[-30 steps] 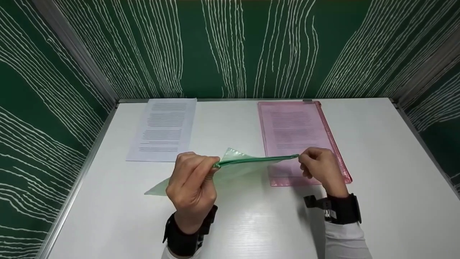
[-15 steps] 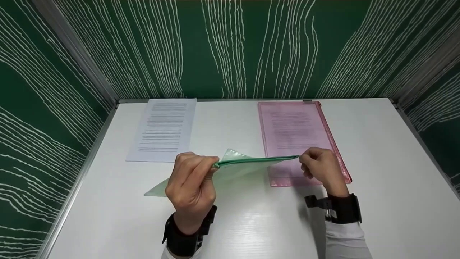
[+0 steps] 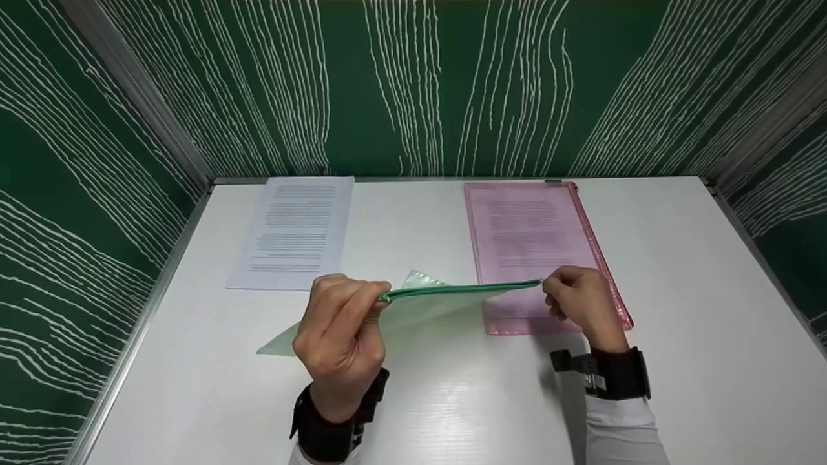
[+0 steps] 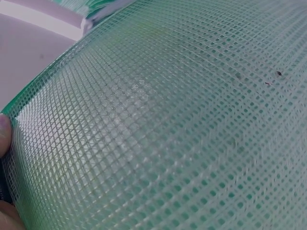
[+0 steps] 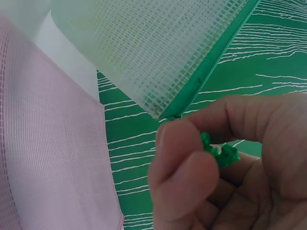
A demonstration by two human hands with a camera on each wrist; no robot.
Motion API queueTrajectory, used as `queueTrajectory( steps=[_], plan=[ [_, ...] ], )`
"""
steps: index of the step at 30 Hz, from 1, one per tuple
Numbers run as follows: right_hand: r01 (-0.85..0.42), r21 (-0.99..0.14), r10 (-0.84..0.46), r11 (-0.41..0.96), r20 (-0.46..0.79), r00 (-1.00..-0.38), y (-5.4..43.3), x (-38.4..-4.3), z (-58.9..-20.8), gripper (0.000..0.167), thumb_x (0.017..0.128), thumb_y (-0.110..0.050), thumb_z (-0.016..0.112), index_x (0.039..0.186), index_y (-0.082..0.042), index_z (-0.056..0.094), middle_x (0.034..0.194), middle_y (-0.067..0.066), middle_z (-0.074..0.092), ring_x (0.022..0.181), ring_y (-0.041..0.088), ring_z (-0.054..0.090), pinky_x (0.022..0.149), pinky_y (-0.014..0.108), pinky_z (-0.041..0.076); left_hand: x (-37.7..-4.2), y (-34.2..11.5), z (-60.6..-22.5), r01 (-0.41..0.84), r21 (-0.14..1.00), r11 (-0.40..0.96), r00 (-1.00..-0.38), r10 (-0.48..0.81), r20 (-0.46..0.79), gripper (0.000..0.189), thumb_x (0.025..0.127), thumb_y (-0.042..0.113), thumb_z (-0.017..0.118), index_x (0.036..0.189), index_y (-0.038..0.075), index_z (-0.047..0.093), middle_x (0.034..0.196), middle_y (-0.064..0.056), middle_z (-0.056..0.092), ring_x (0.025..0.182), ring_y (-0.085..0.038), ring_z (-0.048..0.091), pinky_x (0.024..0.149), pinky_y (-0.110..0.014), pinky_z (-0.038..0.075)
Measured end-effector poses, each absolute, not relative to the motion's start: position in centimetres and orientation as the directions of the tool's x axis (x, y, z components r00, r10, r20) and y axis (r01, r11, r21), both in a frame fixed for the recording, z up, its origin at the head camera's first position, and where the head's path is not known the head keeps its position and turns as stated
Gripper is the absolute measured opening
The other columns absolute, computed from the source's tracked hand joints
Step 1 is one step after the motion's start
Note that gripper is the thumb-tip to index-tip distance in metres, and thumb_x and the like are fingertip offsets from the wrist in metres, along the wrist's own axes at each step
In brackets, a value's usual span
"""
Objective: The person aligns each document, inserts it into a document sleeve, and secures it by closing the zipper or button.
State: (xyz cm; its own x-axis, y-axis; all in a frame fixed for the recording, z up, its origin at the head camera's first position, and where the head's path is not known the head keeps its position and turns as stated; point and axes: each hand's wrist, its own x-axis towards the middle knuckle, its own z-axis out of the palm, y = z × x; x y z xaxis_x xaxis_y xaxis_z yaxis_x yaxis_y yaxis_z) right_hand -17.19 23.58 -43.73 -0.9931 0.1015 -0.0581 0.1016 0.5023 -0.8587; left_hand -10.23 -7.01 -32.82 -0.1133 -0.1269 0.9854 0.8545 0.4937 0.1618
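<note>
A translucent green mesh zip pouch (image 3: 446, 307) is held up above the table, its dark green zipper edge (image 3: 465, 289) stretched between both hands. My left hand (image 3: 341, 329) grips the left end of that edge, thumb and fingers pinched together. At the opposite end, my right hand (image 3: 578, 298) pinches the zipper's tip with thumb and forefinger. In the right wrist view a crumpled green bit (image 5: 225, 155) shows within the curled right hand, behind the pinching fingertips. The pouch's mesh side (image 4: 144, 120) fills most of the left wrist view, with fingertips at its left margin.
Printed white paper (image 3: 294, 236) lies at the back left of the white table (image 3: 439, 413). A pink zip pouch (image 3: 526, 239) with a printed sheet inside lies at the back right, partly under the right hand. Green walls (image 3: 349, 84) with white lines enclose the table.
My left hand has drifted slightly left and down, and my right hand slightly right. The pouch's edge is drawn a little further along with them; both grips stay the same.
</note>
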Motion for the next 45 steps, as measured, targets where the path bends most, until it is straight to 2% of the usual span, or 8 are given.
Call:
queueTrajectory(
  steps=[16, 22, 26, 32, 36, 40, 43, 45],
  plan=[
    [0.137, -0.830, 0.104, 0.541, -0.095, -0.990, 23.6, -17.5, -44.0, 0.015, 0.083, -0.011, 0.055, 0.073, -0.002, 0.062, 0.061, 0.008, 0.059, 0.047, 0.013, 0.055, 0.046, 0.028, 0.046, -10.4, -6.9, -32.8, 0.843, 0.192, 0.503, -0.116, -0.178, 0.977, 0.013, 0.081, 0.006, 0.066, 0.073, -0.004, 0.068, 0.065, -0.009, 0.060, 0.059, -0.018, 0.049, 0.058, -0.025, 0.043],
    [0.143, -0.816, 0.093, 0.560, -0.109, -0.990, 23.7, -17.6, -44.2, 0.015, 0.083, -0.010, 0.054, 0.073, -0.002, 0.062, 0.062, 0.008, 0.060, 0.048, 0.013, 0.055, 0.047, 0.028, 0.046, -10.5, -6.7, -32.8, 0.847, 0.180, 0.500, -0.122, -0.146, 0.982, 0.012, 0.081, 0.005, 0.066, 0.075, -0.004, 0.068, 0.066, -0.009, 0.060, 0.059, -0.018, 0.049, 0.058, -0.025, 0.043],
    [0.142, -0.803, 0.081, 0.579, -0.116, -0.990, 23.9, -17.5, -44.1, 0.016, 0.084, -0.009, 0.052, 0.074, 0.000, 0.061, 0.064, 0.008, 0.060, 0.050, 0.014, 0.056, 0.048, 0.028, 0.046, -10.5, -6.7, -32.9, 0.848, 0.195, 0.492, -0.155, -0.122, 0.980, 0.011, 0.081, 0.006, 0.066, 0.077, -0.004, 0.069, 0.068, -0.008, 0.060, 0.061, -0.017, 0.050, 0.059, -0.024, 0.044],
    [0.136, -0.759, 0.068, 0.637, -0.121, -0.990, 24.2, -17.3, -43.9, 0.018, 0.085, -0.011, 0.048, 0.076, 0.000, 0.060, 0.068, 0.010, 0.062, 0.053, 0.015, 0.058, 0.049, 0.028, 0.045, -10.4, -6.8, -33.3, 0.842, 0.249, 0.479, -0.243, -0.077, 0.967, 0.008, 0.082, 0.005, 0.065, 0.082, -0.001, 0.069, 0.072, -0.007, 0.060, 0.066, -0.016, 0.052, 0.063, -0.023, 0.045],
    [0.060, -0.688, 0.039, 0.723, -0.046, -0.998, 24.1, -16.9, -43.3, 0.017, 0.083, -0.011, 0.049, 0.077, -0.003, 0.063, 0.071, 0.009, 0.064, 0.057, 0.016, 0.055, 0.050, 0.028, 0.040, -10.4, -6.7, -33.3, 0.843, 0.246, 0.479, -0.262, -0.034, 0.964, 0.006, 0.082, 0.005, 0.066, 0.084, 0.000, 0.068, 0.073, -0.006, 0.061, 0.065, -0.015, 0.053, 0.064, -0.024, 0.045],
    [-0.055, -0.646, -0.041, 0.762, 0.037, -0.998, 23.5, -16.2, -42.3, 0.016, 0.086, -0.013, 0.051, 0.082, -0.009, 0.066, 0.077, 0.004, 0.065, 0.067, 0.015, 0.053, 0.061, 0.029, 0.041, -10.4, -6.5, -33.3, 0.850, 0.227, 0.476, -0.264, 0.012, 0.964, 0.007, 0.081, 0.005, 0.067, 0.085, 0.000, 0.068, 0.073, -0.006, 0.060, 0.065, -0.015, 0.053, 0.064, -0.024, 0.044],
    [-0.186, -0.675, -0.153, 0.714, 0.109, -0.982, 22.7, -15.5, -41.4, 0.013, 0.090, -0.017, 0.055, 0.086, -0.015, 0.067, 0.082, -0.003, 0.065, 0.074, 0.012, 0.058, 0.069, 0.029, 0.046, -10.4, -6.3, -33.4, 0.854, 0.222, 0.471, -0.272, 0.040, 0.962, 0.008, 0.080, 0.005, 0.067, 0.086, 0.000, 0.068, 0.073, -0.005, 0.060, 0.065, -0.014, 0.053, 0.064, -0.024, 0.044],
    [-0.311, -0.708, -0.258, 0.634, 0.186, -0.948, 22.0, -15.0, -40.9, 0.009, 0.089, -0.018, 0.059, 0.090, -0.018, 0.067, 0.085, -0.006, 0.066, 0.077, 0.009, 0.060, 0.071, 0.028, 0.048, -10.4, -6.2, -33.5, 0.854, 0.225, 0.470, -0.282, 0.055, 0.958, 0.009, 0.079, 0.005, 0.068, 0.086, 0.000, 0.068, 0.074, -0.005, 0.060, 0.065, -0.014, 0.053, 0.064, -0.025, 0.044]
  ],
)
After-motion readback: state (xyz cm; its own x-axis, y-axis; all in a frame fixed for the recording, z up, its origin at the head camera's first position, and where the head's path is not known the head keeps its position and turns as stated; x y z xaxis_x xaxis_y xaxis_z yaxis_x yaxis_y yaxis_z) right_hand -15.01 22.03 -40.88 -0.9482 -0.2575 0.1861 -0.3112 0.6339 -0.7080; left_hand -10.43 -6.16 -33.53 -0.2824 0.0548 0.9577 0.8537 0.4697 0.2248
